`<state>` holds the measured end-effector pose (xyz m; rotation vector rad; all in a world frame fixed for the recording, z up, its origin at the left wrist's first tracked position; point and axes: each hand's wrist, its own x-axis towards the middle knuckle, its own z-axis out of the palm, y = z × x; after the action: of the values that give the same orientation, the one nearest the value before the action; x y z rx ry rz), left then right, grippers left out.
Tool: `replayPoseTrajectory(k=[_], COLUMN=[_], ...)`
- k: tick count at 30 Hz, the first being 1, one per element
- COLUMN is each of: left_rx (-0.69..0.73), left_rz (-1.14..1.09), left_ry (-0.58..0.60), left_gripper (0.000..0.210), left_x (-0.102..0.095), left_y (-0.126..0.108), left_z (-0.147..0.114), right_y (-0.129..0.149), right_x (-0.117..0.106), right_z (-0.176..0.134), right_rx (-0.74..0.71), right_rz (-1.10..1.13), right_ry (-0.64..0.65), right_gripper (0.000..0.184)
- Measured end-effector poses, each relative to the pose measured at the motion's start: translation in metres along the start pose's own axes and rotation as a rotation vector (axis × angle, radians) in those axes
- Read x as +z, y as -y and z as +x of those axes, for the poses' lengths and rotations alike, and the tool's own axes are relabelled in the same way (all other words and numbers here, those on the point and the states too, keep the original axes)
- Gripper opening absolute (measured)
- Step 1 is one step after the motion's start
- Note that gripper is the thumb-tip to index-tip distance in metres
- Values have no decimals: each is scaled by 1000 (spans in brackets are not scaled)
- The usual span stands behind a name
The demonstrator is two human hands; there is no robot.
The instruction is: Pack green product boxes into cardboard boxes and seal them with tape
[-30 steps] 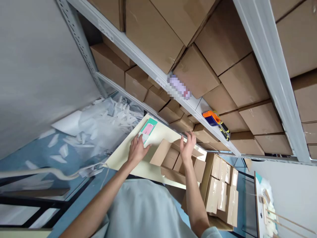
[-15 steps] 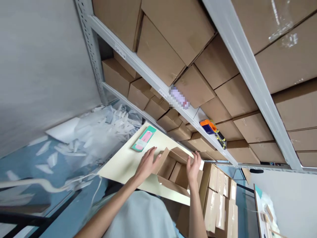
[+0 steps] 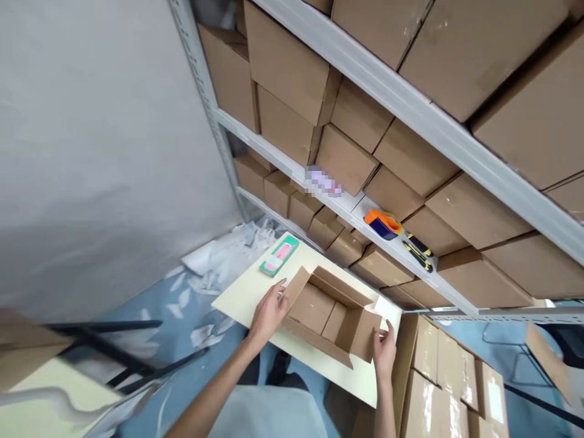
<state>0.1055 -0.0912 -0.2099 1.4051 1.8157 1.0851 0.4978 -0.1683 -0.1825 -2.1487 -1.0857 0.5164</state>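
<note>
Beside a grey wall [image 3: 114, 152], tall metal shelving [image 3: 274, 155] packed with cardboard boxes [image 3: 292, 61]. On a shelf ledge, an orange and dark blue tool [image 3: 382, 224], two yellow-and-black cutters [image 3: 420, 258] just beside, and a blurred purple item [image 3: 323, 181] farther left. Below, blue floor [image 3: 137, 310] strewn with white paper scraps [image 3: 219, 255] near the foot of the wall. Against the shelving, a pale yellow table [image 3: 237, 301]. On top, between both hands, an open cardboard box [image 3: 351, 328], flaps spread outward, brown inside. At the left flap [image 3: 297, 289], the left hand [image 3: 270, 311], fingers lightly bent and loosely parted. Cannot tell from this angle about any pinch on the card. At the outer edge of the right flap [image 3: 366, 336], the right hand [image 3: 384, 353], partly curled, one finger raised; again, cannot tell whether gripping or merely touching. Just beyond the left fingertips, a green and pink packet [image 3: 279, 255], lying flat on the table. Right of the table, close by, a big carton [image 3: 408, 377] filled with smaller taped boxes [image 3: 424, 395].
</note>
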Motion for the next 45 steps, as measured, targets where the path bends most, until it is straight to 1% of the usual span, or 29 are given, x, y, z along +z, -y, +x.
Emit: replayPoseTrajectory(k=[2, 3, 6, 8, 10, 14, 17, 21, 25, 30, 33, 35, 38, 41, 43, 45], left_rx=[8, 10, -1, -39, -99, -253, -348, -401, -487, -601, -662, -686, -706, -695, -701, -738], left_rz=[24, 42, 101, 127, 136, 139, 143, 186, 220, 184, 207, 249, 295, 327, 357, 394], left_ry=[-31, -48, -108, -159, -235, -421, -554, -724, -869, -968, -1005, -993, -950, -904, -854, -807], left_gripper=[48, 47, 47, 48, 50, 50, 51, 51, 49, 52, 51, 49, 48, 50, 55, 61], left_x=[-12, -18, -45, -69, -96, -149, -185, -229, -277, -337, -368, -385, -407, -422, -428, -434], left_y=[-5, -7, -10, -8, -3, 8, 18, 40, 72, 119, 150, 169, 192, 205, 206, 203], left_z=[-17, -25, -51, -70, -92, -144, -185, -235, -280, -336, -367, -383, -397, -403, -405, -406], right_y=[15, 24, 57, 78, 97, 135, 168, 214, 250, 277, 288, 295, 305, 315, 322, 326], right_x=[8, 11, 22, 29, 39, 70, 101, 146, 189, 241, 272, 292, 316, 332, 339, 343], right_z=[1, 2, 1, -2, -9, -35, -66, -123, -187, -270, -318, -348, -388, -418, -430, -435], right_rx=[-62, -91, -157, -200, -251, -360, -444, -572, -679, -770, -835, -869, -892, -902, -906, -910], right_rz=[59, 84, 137, 158, 183, 256, 290, 300, 328, 315, 272, 248, 196, 111, 79, 70], right_ry=[-16, -3, 114, 199, 289, 479, 639, 834, 975, 1093, 1148, 1171, 1194, 1172, 1132, 1104], right_gripper=[80, 78, 78, 79, 79, 74, 70, 67, 61, 59, 61, 61, 59, 56, 55, 55])
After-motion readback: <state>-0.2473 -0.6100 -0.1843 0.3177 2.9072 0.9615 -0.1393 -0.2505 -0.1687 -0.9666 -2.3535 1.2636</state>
